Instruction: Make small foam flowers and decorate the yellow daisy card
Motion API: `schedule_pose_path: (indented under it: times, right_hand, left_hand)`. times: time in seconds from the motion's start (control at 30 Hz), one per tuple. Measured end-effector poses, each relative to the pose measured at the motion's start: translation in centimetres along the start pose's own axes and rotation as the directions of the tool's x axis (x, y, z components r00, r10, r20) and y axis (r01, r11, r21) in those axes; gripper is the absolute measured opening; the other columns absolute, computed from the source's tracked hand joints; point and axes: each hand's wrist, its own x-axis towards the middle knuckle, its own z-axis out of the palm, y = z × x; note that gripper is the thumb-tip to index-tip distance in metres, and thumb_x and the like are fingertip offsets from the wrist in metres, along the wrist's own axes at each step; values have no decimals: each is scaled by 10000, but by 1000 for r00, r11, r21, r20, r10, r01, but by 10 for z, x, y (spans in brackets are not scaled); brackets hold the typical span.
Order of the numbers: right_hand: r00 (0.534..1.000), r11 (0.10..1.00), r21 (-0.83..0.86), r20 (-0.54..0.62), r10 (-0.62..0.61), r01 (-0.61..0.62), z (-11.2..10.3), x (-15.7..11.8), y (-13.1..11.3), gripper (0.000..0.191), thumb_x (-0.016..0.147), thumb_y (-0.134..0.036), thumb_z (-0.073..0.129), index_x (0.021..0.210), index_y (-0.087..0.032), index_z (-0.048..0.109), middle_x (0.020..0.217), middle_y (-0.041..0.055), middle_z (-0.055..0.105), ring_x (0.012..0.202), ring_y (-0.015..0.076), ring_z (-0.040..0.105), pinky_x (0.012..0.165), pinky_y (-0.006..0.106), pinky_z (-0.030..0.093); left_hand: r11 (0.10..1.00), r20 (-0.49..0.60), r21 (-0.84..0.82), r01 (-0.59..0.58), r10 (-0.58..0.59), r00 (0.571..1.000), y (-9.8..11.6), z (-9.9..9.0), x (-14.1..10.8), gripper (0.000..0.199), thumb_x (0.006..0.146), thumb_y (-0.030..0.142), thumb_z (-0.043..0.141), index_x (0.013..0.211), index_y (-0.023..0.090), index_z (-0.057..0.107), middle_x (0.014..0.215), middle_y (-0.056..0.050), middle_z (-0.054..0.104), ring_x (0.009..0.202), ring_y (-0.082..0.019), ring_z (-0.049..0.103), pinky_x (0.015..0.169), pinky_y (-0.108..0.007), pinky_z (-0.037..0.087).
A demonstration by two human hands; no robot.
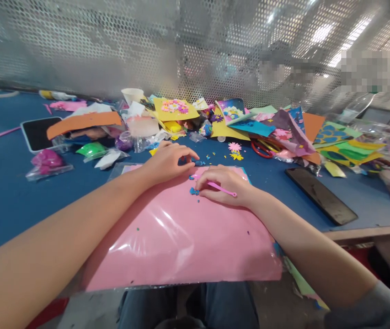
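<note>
My left hand [172, 160] is above the far edge of a pink sheet in clear plastic [167, 237]. Its thumb and forefinger curve together at a bit of dark blue clay [200, 163]. My right hand [224, 183] rests on the sheet, its fingers closed around a thin pink modelling tool [222, 188]. The tool's handle lies across the back of the hand and its working end points left, near a small blue blob [191, 177]. A larger blue clay lump [194, 191] sits at the right fingertips, with a tiny crumb beside it.
Beyond the sheet lie a pink clay flower [235, 146] and a yellow one [236, 156]. Coloured card and decorated pieces [176, 108] are heaped along the perforated wall. Bagged magenta clay [47, 161] and a pale-edged phone [40, 133] are left; a black phone [321, 195] is right.
</note>
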Motion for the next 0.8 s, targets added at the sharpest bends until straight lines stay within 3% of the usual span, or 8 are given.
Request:
schedule_pose_path:
  times: [0.13,0.23,0.37,0.47,0.67,0.8]
  right_hand:
    - [999,1000,14,-34,24,-23,2,0,2,67,916,-200,657,902,-233,713,895,-7,765,868,149,685,868,301,472]
    - [989,997,-29,-131,69,-73,2,-1,7,31,903,-230,684,901,-236,714,892,-5,768,857,159,674,863,314,459]
    - [968,990,-91,-237,82,-106,0,0,11,36,889,-228,674,877,-233,707,895,9,760,826,168,651,815,312,449]
    - [965,982,-127,-240,106,-140,-2,2,8,108,866,-165,633,863,-237,713,872,17,759,820,182,645,789,313,444]
    - [959,973,-129,-237,155,-189,-5,4,1,130,846,-156,616,824,-231,719,841,30,746,809,195,636,781,322,440]
    - [960,980,-112,-246,136,-167,-4,3,5,78,865,-213,644,873,-233,719,882,37,742,848,202,633,803,332,439]
  left_hand:
    - [999,-20,-32,9,-10,1000,2,-2,0,300,896,417,535,1029,251,747,945,-26,763,963,-224,659,1048,-443,351]
    - [997,-35,-73,26,-29,999,4,-7,1,329,906,446,521,1004,238,756,1027,-46,779,986,-237,666,1056,-456,360]
    - [990,64,-140,8,1,998,9,-14,0,421,922,552,493,842,248,773,944,-39,789,922,-227,670,1057,-463,368]
    - [985,117,-174,-16,37,992,12,-15,0,420,879,594,542,817,259,787,905,-37,781,916,-230,663,1068,-472,365]
    - [983,112,-177,-37,58,992,6,-7,-1,322,841,520,606,881,267,801,921,-42,773,952,-234,663,1075,-475,371]
    - [982,112,-183,-41,63,992,3,-4,-1,301,840,491,609,873,252,790,906,-39,774,903,-212,666,976,-404,449]
